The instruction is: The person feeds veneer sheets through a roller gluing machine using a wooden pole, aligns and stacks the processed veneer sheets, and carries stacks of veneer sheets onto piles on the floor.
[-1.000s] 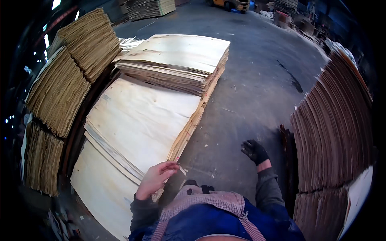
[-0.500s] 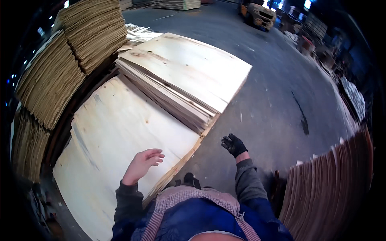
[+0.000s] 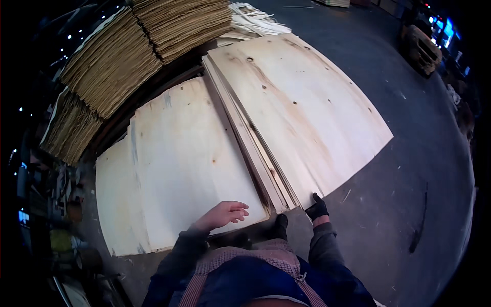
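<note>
My right hand, in a dark glove, is at the near edge of the taller stack, its thumb over the top wood veneer sheet and its other fingers mostly hidden at the edge. That sheet is pale, with brown streaks and knots. My bare left hand hovers over the near edge of the lower veneer stack, holding nothing, its fingers loosely stretched and apart. Between the two broad surfaces, the layered sheet edges of the taller stack form a step.
Tall piles of brownish veneer stand behind at the left. Loose pale strips lie beyond the taller stack. A forklift stands far off at the right, across the grey floor. My shoe is close to the stacks' near edge.
My view has turned right and closer to the stacks. My right hand has moved from open air to the near edge of the top veneer sheet. My left hand stays over the lower stack.
</note>
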### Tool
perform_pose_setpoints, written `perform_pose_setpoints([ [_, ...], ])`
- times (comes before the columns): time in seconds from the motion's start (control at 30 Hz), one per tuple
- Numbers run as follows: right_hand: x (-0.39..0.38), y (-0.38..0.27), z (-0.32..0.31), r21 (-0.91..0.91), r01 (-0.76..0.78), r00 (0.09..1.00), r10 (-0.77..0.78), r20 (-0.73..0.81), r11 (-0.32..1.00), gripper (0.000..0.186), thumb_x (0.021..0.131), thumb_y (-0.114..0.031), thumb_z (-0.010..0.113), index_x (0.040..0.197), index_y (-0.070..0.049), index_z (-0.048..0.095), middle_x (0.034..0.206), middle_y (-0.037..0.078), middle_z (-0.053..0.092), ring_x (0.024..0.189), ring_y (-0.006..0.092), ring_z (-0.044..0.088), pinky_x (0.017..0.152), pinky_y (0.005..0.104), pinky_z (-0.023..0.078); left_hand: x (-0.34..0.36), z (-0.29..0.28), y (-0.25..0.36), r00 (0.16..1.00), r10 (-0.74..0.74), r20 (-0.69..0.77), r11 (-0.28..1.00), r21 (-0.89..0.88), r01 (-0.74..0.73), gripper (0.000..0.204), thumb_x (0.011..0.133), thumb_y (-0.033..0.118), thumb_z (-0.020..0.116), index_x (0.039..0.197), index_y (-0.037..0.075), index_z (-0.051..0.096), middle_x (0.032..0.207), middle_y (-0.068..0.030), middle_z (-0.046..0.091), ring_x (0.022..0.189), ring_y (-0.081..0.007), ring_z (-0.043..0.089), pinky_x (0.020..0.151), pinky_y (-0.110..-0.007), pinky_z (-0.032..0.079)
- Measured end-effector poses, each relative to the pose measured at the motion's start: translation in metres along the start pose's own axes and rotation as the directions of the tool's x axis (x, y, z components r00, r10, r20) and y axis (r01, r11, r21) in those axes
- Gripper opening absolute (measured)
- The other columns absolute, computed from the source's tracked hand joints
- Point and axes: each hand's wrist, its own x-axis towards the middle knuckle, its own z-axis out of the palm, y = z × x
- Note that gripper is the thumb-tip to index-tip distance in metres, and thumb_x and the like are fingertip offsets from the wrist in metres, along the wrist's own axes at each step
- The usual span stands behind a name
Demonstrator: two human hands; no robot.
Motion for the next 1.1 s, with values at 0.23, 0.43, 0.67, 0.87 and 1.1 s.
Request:
perform_pose_setpoints([
  [0.23, -0.045, -0.034, 0.035, -0.045, -0.124, 0.979, 0.129, 0.155, 0.991, 0.040, 0.088, -0.017, 0.047, 0.123, 0.003, 0.040, 0.127, 0.019, 0.044, 0.117, 0.0364, 0.042, 0.097, 0.0540, 0.034, 0.158, 0.030, -0.003, 0.989, -0.113, -0.097, 0.906, -0.419, 0.063, 0.040, 0.089, 0.019, 0.050, 0.122, -0.002, 0.042, 0.109, -0.0109, 0.056, 0.091, -0.0186, 0.059, 0.078, -0.030, 0.049],
  [0.43, -0.091, -0.067, 0.062, -0.101, -0.139, 0.944, 0.162, 0.287, 0.985, 0.046, 0.088, -0.019, 0.047, 0.127, 0.003, 0.036, 0.127, 0.020, 0.043, 0.117, 0.0331, 0.043, 0.098, 0.0464, 0.038, 0.251, 0.060, 0.003, 0.961, -0.173, -0.218, 0.760, -0.649, -0.010, 0.045, 0.087, 0.026, 0.055, 0.123, 0.002, 0.042, 0.115, -0.0079, 0.053, 0.106, -0.0196, 0.051, 0.090, -0.035, 0.043],
  [0.67, -0.109, -0.087, 0.071, -0.147, -0.060, 0.947, 0.103, 0.303, 0.987, 0.044, 0.089, -0.020, 0.049, 0.125, 0.002, 0.039, 0.123, 0.018, 0.048, 0.114, 0.0307, 0.048, 0.091, 0.0436, 0.044, 0.290, 0.083, 0.031, 0.986, 0.007, -0.166, 0.436, -0.887, -0.152, 0.045, 0.085, 0.028, 0.057, 0.118, -0.002, 0.047, 0.113, -0.0119, 0.055, 0.103, -0.0227, 0.055, 0.089, -0.034, 0.044],
  [0.87, -0.090, -0.075, 0.058, -0.338, -0.008, 0.993, 0.048, 0.111, 0.941, 0.038, 0.085, -0.024, 0.058, 0.113, 0.000, 0.050, 0.109, 0.015, 0.057, 0.100, 0.0273, 0.056, 0.081, 0.0410, 0.050, 0.288, 0.092, 0.030, 0.929, -0.129, -0.346, 0.536, -0.813, -0.228, 0.039, 0.084, 0.017, 0.058, 0.113, -0.007, 0.048, 0.107, -0.0149, 0.056, 0.095, -0.0255, 0.059, 0.081, -0.035, 0.050],
  [1.1, -0.119, -0.073, 0.055, -0.656, 0.152, 0.978, -0.015, 0.210, 0.739, 0.037, 0.083, -0.032, 0.061, 0.100, 0.000, 0.057, 0.084, 0.008, 0.061, 0.068, 0.0165, 0.061, 0.063, 0.0313, 0.053, 0.252, 0.092, 0.037, 0.908, -0.006, -0.419, 0.554, -0.757, -0.346, 0.034, 0.082, 0.012, 0.059, 0.106, -0.010, 0.050, 0.100, -0.0171, 0.058, 0.086, -0.0277, 0.061, 0.075, -0.037, 0.051],
])
